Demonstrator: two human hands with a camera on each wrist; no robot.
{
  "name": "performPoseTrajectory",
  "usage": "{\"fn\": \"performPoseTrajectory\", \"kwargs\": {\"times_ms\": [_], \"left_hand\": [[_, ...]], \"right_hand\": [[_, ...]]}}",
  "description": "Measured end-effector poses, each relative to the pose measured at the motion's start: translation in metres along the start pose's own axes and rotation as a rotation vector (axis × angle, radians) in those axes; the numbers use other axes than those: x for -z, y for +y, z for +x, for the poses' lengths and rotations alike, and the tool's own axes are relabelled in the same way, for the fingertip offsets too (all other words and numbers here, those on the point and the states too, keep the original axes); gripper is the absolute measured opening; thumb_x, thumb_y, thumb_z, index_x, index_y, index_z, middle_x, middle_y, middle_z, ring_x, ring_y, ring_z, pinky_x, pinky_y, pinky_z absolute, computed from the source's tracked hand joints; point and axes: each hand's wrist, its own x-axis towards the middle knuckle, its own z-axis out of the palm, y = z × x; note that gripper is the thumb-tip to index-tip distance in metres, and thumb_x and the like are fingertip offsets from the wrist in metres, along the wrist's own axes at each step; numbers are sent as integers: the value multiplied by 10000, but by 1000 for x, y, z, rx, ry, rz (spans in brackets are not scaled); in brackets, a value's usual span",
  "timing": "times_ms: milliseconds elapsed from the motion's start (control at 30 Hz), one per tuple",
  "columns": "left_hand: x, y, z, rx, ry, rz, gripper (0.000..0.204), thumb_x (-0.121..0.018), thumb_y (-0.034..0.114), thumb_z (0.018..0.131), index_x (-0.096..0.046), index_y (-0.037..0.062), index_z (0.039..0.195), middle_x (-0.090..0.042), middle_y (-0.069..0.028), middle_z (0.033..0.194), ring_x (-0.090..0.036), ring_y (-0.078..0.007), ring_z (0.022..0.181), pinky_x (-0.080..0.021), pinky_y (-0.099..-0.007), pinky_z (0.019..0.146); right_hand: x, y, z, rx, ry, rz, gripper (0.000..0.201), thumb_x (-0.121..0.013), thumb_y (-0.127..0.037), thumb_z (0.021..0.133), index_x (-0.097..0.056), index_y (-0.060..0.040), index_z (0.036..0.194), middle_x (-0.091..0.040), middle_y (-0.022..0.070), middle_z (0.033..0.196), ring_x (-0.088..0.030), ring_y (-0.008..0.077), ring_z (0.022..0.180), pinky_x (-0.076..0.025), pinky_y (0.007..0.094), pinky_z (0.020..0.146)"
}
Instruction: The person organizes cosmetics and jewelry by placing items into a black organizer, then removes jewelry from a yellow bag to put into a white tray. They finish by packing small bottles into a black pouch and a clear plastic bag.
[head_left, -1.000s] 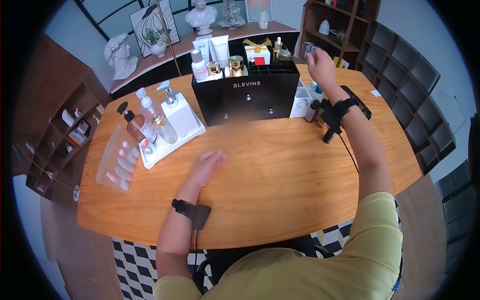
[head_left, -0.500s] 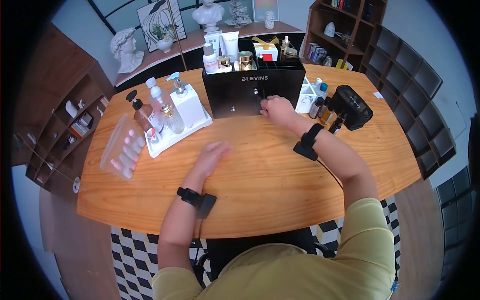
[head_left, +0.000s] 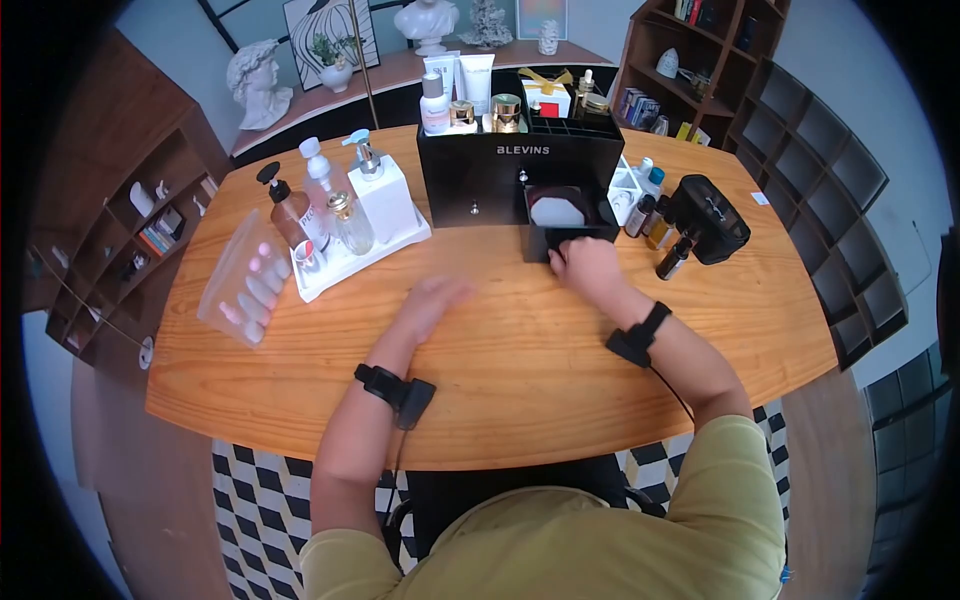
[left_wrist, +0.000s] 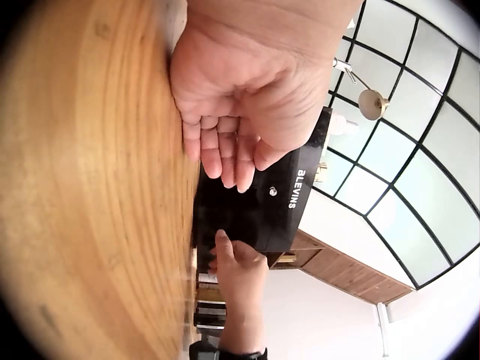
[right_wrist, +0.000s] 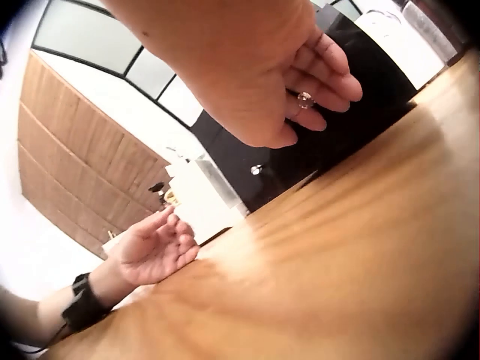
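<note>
The black BLEVINS cabinet (head_left: 465, 182) has its lower right drawer (head_left: 541, 243) pulled out, and a whitish item (head_left: 557, 212) shows inside. At the drawer's front is my right hand (head_left: 594, 270). In the right wrist view that hand (right_wrist: 255, 75) has its fingers curled about a small clear knob (right_wrist: 304, 100). My left hand (head_left: 430, 303) lies by the wooden table (head_left: 500, 380), left of the drawer. Its relaxed, slightly bent fingers hold nothing in the left wrist view, where the hand (left_wrist: 244, 90) is palm-visible.
A white tray (head_left: 362, 262) with pump bottles and a white dispenser stands left of the cabinet, beside a clear box (head_left: 226, 270) of pink-tipped items. On the right are small dark bottles (head_left: 674, 258) and a black mesh case (head_left: 712, 220). Bottles and jars top the cabinet.
My right hand came from the right side over to the cabinet front, then moved toward me as the lower right drawer came out. My left hand has stayed nearly in place.
</note>
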Motion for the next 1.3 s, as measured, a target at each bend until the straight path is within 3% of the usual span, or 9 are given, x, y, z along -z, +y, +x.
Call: {"fn": "performPoseTrajectory", "kwargs": {"times_ms": [400, 633, 733, 800, 867, 1000, 1133, 1200, 1300], "left_hand": [[-4, 4, -3, -17, -29, -39, 306, -547, 281, 962, -650, -7, 981, -665, -82, 953, -613, -158, 913, -470, -287, 870], [4, -2, 2, -1, -29, -56, 281, -557, 264, 952, -636, 2, 1020, -667, -81, 989, -605, -164, 959, -449, -287, 890], [5, -7, 5, -40, -80, -126, 275, -559, 258, 954, -636, 0, 1011, -663, -90, 993, -602, -162, 949, -451, -290, 890], [5, -4, 2, -25, -67, -114, 269, -555, 248, 957, -634, -3, 1010, -661, -94, 998, -603, -164, 947, -455, -292, 887], [3, -1, 0, -26, -63, -115, 265, -554, 242, 958, -633, -6, 1008, -661, -96, 997, -605, -166, 945, -460, -293, 884], [1, 2, -1, -40, -53, -117, 261, -558, 239, 957, -632, -6, 1005, -662, -96, 987, -609, -167, 938, -464, -291, 882], [0, 1, -1, -35, -34, -116, 257, -566, 244, 954, -638, 0, 990, -665, -92, 970, -612, -162, 928, -467, -290, 878], [0, 2, -2, -38, -35, -117, 256, -571, 246, 952, -643, 1, 977, -667, -90, 961, -614, -161, 921, -469, -292, 876], [-1, 1, -2, -39, -29, -130, 251, -577, 249, 949, -651, 9, 961, -669, -84, 945, -617, -156, 908, -471, -291, 869]], "right_hand": [[68, -5, 7, 19, -26, 209, 280, -666, -352, 783, -689, -84, 703, -677, 118, 745, -651, 318, 696, -519, 406, 637], [-22, 8, 91, 103, -672, -50, 345, -682, -316, 721, -729, -54, 940, -676, 179, 1042, -644, 328, 996, -513, 421, 815], [-22, 3, 92, 64, -638, -13, 344, -654, -265, 730, -716, -22, 964, -672, 189, 1050, -634, 317, 1037, -508, 433, 827], [7, 9, 81, 14, -434, 280, 278, -574, -218, 786, -695, 32, 790, -688, 158, 746, -676, 274, 637, -535, 391, 579], [58, 7, 75, -252, -433, 644, 292, -553, -226, 821, -661, 13, 693, -663, 117, 641, -617, 206, 492, -492, 324, 474], [137, 43, 49, -330, -353, 910, 276, -580, -262, 898, -626, -5, 810, -536, 6, 561, -475, 93, 440, -357, 221, 398], [197, 75, 2, -198, 18, 568, 267, -586, -268, 902, -665, -16, 944, -554, 45, 608, -519, 121, 558, -423, 253, 507], [196, 109, -6, -201, 259, 195, 316, -623, -326, 855, -693, -61, 1013, -663, 153, 772, -645, 287, 751, -494, 368, 695], [174, 165, -9, -385, 280, 34, 312, -637, -340, 842, -701, -97, 1027, -676, 170, 880, -645, 336, 834, -505, 401, 764]]}}
